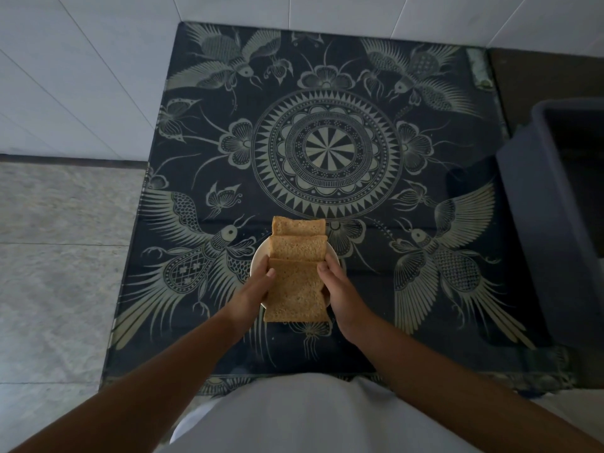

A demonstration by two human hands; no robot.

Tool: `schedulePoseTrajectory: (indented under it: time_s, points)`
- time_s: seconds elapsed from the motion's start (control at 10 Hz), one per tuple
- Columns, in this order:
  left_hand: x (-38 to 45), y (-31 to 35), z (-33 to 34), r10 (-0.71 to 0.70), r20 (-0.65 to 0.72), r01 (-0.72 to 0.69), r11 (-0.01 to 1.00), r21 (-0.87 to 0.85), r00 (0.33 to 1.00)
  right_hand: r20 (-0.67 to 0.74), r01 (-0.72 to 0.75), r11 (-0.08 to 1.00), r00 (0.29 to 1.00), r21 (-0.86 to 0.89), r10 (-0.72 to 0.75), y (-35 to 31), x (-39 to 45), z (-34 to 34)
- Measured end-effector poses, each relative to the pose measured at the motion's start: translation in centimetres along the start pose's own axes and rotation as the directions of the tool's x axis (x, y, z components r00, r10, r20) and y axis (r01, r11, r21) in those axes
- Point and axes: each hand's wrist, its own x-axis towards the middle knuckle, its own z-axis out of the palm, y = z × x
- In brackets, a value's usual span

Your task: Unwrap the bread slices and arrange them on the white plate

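Three brown bread slices lie in an overlapping row on a small white plate (257, 259) near the table's front middle. The far slice (299, 226) and the middle slice (297, 247) rest partly over the plate's rim. The nearest slice (295, 294) is the largest in view and hangs over the plate's near edge. My left hand (253, 291) grips this slice at its left edge, thumb on top. My right hand (336, 289) grips its right edge the same way. No wrapper is visible.
The table carries a dark blue cloth (327, 152) printed with a pale mandala and birds. A dark grey plastic bin (562, 204) stands off the table's right side. White tiled walls run behind and to the left; grey floor lies at the left.
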Motion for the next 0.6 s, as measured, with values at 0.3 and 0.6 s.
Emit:
schedulePoseTrajectory:
  time_s: [0.3, 0.6]
  points:
    - [-0.2, 0.3, 0.9, 0.094, -0.074, -0.094, 0.996, 0.000, 0.993, -0.083, -0.002, 0.986, 0.996, -0.164, -0.012, -1.1, -0.7, 0.5]
    - [-2.1, 0.4, -0.7, 0.232, -0.236, -0.005, 0.724, 0.690, 0.944, -0.179, 0.030, 0.651, 0.951, -0.758, -0.252, -1.3, -2.3, -0.8]
